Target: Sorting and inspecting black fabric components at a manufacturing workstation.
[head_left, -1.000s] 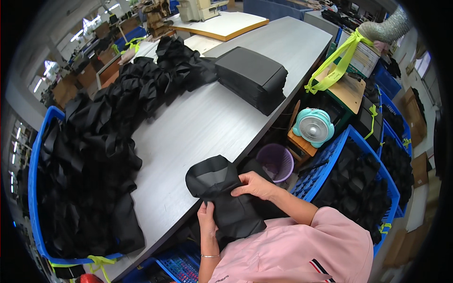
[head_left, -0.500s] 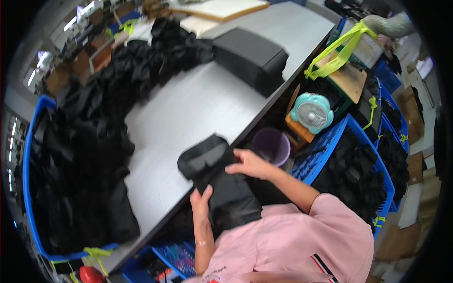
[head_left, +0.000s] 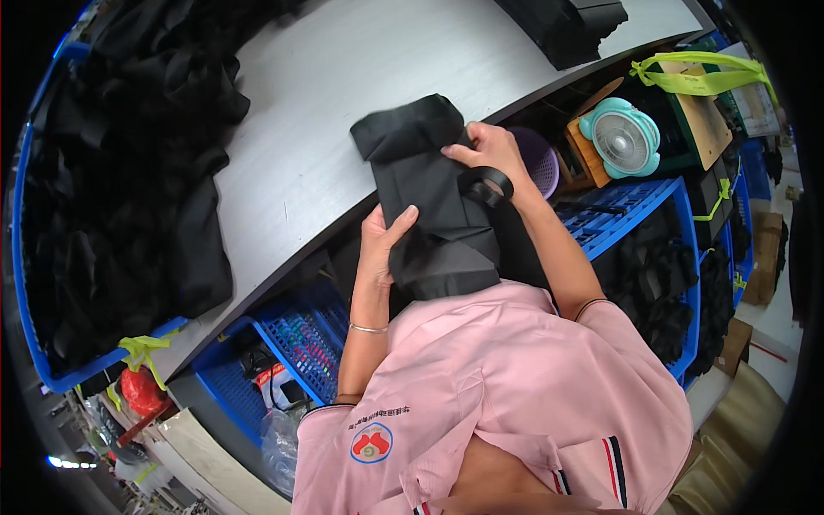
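A black fabric piece (head_left: 433, 202) is being held right at the near edge of the grey surface (head_left: 343, 103), half resting on it, half hanging off toward the person's chest. The left hand (head_left: 382, 245) is being clamped on the piece's left side, thumb on top, fingers tucked underneath as far as can be seen. The right hand (head_left: 485, 150) is being pressed flat on the upper right part of the piece, fingers together, not really gripping so much as pinning it down.

A roll of black tape (head_left: 489, 182) is being worn around the right wrist, just below that grip.

Beyond both grips, a wide stretch of bare surface is being left open. Further left of the left grip, a big heap of black fabric (head_left: 129, 172) is being kept along the surface's far edge, well apart. Up past the right grip, a black stack (head_left: 571, 26) is being cut off by the frame. Right of the right grip, below the surface edge, a purple basket (head_left: 541, 163) and a teal fan (head_left: 622, 137) are being kept close, so room there is tight.
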Tool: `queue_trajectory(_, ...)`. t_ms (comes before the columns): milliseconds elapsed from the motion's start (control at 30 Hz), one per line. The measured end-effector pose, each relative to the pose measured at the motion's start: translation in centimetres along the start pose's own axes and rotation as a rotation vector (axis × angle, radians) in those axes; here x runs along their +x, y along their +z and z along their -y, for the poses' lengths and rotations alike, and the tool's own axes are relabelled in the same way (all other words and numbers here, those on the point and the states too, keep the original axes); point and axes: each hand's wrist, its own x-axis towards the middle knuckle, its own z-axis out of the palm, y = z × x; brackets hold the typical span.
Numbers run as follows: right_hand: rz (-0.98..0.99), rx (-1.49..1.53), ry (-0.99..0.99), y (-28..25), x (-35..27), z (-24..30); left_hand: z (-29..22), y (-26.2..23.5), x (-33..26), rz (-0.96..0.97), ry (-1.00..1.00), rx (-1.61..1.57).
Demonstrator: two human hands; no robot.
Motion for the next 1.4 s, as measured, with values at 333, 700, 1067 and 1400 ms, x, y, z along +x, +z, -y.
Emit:
queue_trajectory(333,0.082,0.533,0.047,1.5,-1.7,-1.3,-1.1,1.1,-0.7,-0.011,0.008,-0.136)
queue_trajectory(700,0.340,0.870,0.366,1.1,-7.9,-1.4,-0.1,1.0,0.3,-0.308,0.299,0.031)
queue_trajectory(1067,0.311,0.835,0.303,1.4,-5.6,-1.3,-5.9,0.6,7.8,0.265,1.042,1.646)
queue_trajectory(1400,0.047,0.375,-0.144,0.7,-7.0,-1.9,-5.4,1.7,8.4,0.183,0.918,1.750)
